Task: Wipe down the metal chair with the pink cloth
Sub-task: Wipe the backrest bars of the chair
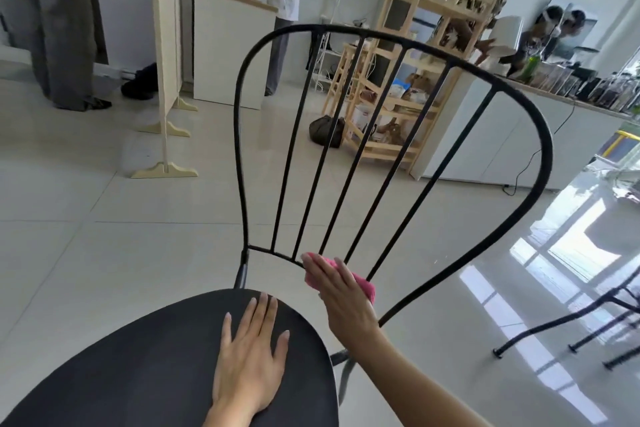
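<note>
A tiled floor (104, 236) spreads under a black metal chair (391, 135) whose curved back with thin upright bars rises above a round dark seat (145, 367). Behind it stands a wooden shelf unit (415, 80) beside a white counter (512, 135). The left hand (251, 360) lies flat on the seat, fingers straight and spread, holding nothing. The right hand (341, 291) presses a pink cloth (362, 282) against the low crossbar at the foot of the back bars, fingers stretched out flat over the cloth rather than curled round it
</note>
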Tool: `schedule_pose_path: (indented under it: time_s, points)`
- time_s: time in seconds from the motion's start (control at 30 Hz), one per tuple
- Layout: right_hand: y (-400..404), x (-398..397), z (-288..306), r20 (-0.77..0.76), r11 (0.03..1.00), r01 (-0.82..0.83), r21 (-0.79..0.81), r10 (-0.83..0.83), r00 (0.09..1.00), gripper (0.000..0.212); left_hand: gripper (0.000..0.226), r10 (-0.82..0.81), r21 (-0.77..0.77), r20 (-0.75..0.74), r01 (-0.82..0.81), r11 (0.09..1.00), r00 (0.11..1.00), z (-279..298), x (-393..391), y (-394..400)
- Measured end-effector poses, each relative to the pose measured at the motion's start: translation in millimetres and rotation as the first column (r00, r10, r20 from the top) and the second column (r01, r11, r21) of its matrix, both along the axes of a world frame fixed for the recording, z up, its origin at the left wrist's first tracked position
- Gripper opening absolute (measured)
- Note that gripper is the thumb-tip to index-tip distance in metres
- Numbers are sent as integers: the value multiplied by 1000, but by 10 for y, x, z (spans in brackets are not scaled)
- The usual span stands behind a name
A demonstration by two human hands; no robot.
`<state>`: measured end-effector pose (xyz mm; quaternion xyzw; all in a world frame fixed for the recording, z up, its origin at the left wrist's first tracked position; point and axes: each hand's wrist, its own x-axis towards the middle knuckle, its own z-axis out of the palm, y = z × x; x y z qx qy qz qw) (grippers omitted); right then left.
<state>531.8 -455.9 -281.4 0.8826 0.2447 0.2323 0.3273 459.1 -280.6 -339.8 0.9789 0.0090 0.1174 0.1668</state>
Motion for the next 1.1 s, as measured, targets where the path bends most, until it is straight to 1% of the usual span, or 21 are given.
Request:
schedule_pose_path:
  time_s: [0.17,0.23,0.33,0.43,0.5,0.6,0.73,0.87,1.1]
  points:
    - [-47,39,203,-77,997,-22,-76,16,997,85,64,1,15,-25,-1,1000,1000,56,-40,-9]
    - [-59,36,405,-52,996,-12,-92,7,999,86,63,-6,18,-36,7,1000,999,86,-60,6]
    - [-97,80,963,7,996,-22,-91,23,1000,86,64,-13,9,-52,13,1000,999,126,-83,9]
    - [-101,143,1615,59,999,-31,-38,33,998,80,65,-8,16,-57,9,1000,998,139,-75,11]
    - [-109,172,2025,87,1000,-6,-14,7,996,75,65,-7,19,-64,8,1000,998,148,-80,12]
    - [-186,287,2581,189,999,29,22,-33,981,64,65,-10,22,-76,11,1000,997,152,-89,13]
    - [-292,484,3133,278,997,56,53,-69,958,60,65,-19,0,-100,19,1000,995,157,-91,8]
    - [-312,518,3218,283,996,59,74,-77,956,58,66,-25,-13,-107,23,1000,994,168,-93,8]
    - [-248,451,2935,301,988,42,145,-85,950,58,66,-43,-22,-112,41,999,993,168,-79,4]
